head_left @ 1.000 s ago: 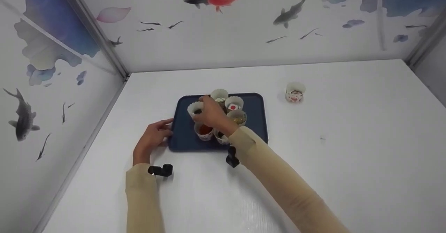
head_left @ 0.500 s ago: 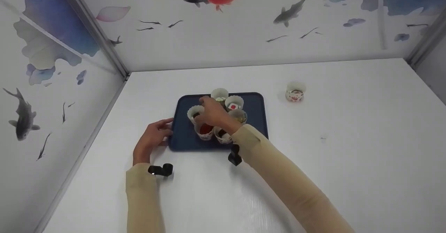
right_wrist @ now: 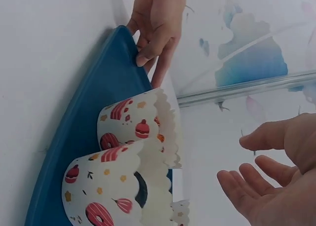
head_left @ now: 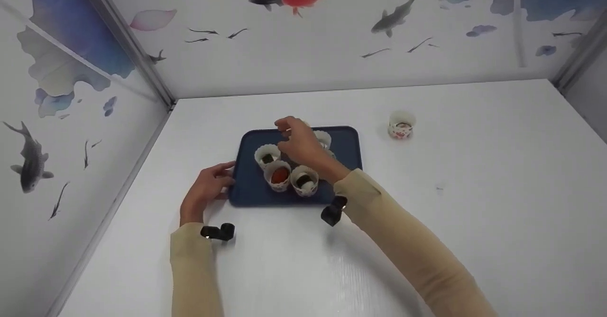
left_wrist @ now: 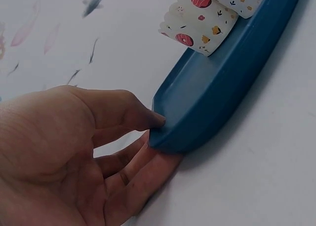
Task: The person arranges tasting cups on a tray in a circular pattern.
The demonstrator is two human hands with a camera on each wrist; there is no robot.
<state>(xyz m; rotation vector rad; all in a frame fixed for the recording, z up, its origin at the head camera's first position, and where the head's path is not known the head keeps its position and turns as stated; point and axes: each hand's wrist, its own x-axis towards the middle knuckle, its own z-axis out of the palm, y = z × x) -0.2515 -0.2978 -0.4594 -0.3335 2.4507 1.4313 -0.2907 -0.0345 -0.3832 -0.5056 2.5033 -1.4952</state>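
A dark blue tray (head_left: 247, 191) lies on the white table, bearing several patterned paper baking cups. My left hand (head_left: 207, 186) pinches the tray's left edge; in the left wrist view the thumb (left_wrist: 157, 119) lies on the rim and the fingers are below. My right hand (head_left: 303, 141) hovers over the back cups, fingers loosely bent and holding nothing. The left cup (head_left: 260, 163) holds a dark-topped piece. An orange-red piece (head_left: 280, 175) sits in the front-left cup, and a white piece with a black band (head_left: 305, 181) in the front-right one. My right hand partly hides the back cups.
Another paper cup (head_left: 402, 117) stands apart on the table, right of the tray. A small clear scrap (head_left: 439, 188) lies on the tabletop. Walls printed with fish (head_left: 397, 18) border the table at the back and sides.
My right hand has moved from above the left cups back and to the right, uncovering the left and front cups. The left hand and the tray have stayed put.
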